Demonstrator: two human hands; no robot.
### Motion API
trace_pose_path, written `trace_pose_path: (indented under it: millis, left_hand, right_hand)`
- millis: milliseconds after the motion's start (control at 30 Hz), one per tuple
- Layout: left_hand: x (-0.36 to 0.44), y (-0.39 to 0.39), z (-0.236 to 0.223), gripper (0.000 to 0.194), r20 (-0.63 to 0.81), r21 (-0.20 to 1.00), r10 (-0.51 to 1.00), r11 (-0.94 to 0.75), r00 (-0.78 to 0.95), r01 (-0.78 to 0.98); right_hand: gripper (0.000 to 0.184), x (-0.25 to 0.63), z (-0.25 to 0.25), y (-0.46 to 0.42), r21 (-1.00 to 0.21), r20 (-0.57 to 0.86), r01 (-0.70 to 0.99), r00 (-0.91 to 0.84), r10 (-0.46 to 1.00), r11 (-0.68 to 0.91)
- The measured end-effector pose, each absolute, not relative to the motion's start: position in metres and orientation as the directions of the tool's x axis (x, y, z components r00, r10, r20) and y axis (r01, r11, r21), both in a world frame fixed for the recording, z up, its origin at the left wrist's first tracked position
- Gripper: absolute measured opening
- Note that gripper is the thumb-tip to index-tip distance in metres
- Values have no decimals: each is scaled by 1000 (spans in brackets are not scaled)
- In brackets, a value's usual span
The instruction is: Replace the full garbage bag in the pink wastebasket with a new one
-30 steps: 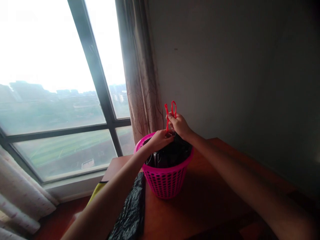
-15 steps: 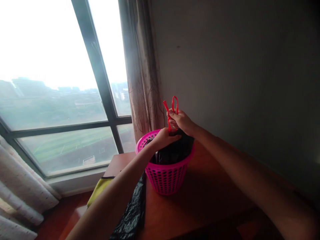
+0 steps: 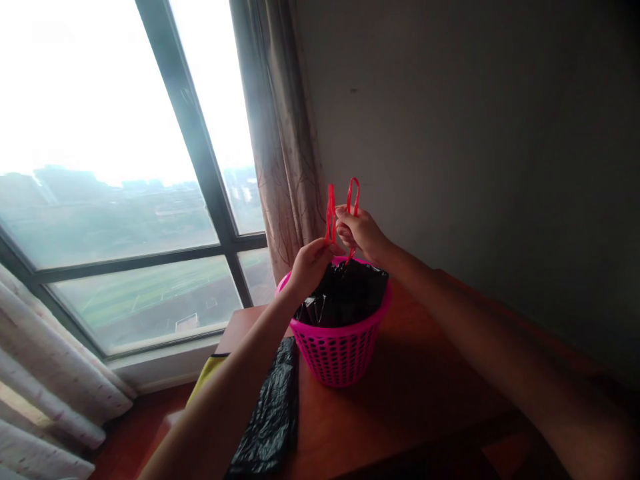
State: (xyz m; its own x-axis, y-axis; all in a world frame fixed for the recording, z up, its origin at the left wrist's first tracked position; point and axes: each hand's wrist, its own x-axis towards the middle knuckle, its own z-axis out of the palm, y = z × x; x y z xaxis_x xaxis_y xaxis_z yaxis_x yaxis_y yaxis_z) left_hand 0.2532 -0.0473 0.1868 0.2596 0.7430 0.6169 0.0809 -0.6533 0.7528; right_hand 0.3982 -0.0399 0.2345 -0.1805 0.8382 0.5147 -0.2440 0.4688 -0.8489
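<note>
A pink perforated plastic basket [image 3: 336, 357] stands on the brown table, holding a black garbage bag [image 3: 357, 293] gathered inside it. Red drawstring loops [image 3: 354, 190] rise from the bag's top. My left hand [image 3: 311, 267] is closed on one red drawstring, whose loop sticks up above the fingers. Just to its right, my right hand [image 3: 364, 232] pinches the other drawstring, with its loop standing above the thumb. Both hands are over the basket's far part, and the bag's gathered mouth sits below them.
Another black plastic bag [image 3: 273, 413] lies flat along the table's left side, beside a yellow cloth-like item [image 3: 206, 373] partly behind my left arm. The brown table [image 3: 400, 413] meets a grey wall. A window [image 3: 120, 220] and curtains [image 3: 285, 133] are at the left.
My left hand has risen from the bag's top and now grips a drawstring. My right hand has gone slightly up, and the two loops stand more upright and apart.
</note>
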Motion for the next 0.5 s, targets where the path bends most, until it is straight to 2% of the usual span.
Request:
trace_pose_path:
  millis: [100, 200, 300, 367, 433, 500]
  left_hand:
    - [261, -44, 188, 21, 589, 803, 785, -595, 191, -33]
    - [264, -40, 190, 18, 532, 844, 828, -535, 177, -34]
    - [265, -44, 194, 13, 500, 855, 827, -519, 258, 7]
    - [266, -50, 197, 11, 465, 863, 813, -505, 351, 26]
    - [268, -58, 201, 12, 431, 873, 797, -486, 423, 27]
    - [271, -64, 202, 14, 417, 885, 797, -465, 436, 2]
  right_hand:
    - [28, 402, 236, -48, -817, 569, -153, -52, 821, 556]
    - [24, 408, 237, -57, -729, 684, -7, -40, 728, 685]
    - [29, 409, 243, -62, -586, 756, 192, -222, 617, 787]
    - [26, 405, 251, -62, -445, 756, 323, -365, 543, 835]
    - [21, 400, 258, -59, -329, 704, 406, -497, 508, 853]
    - [19, 395, 264, -55, -299, 605, 441, -598, 526, 846]
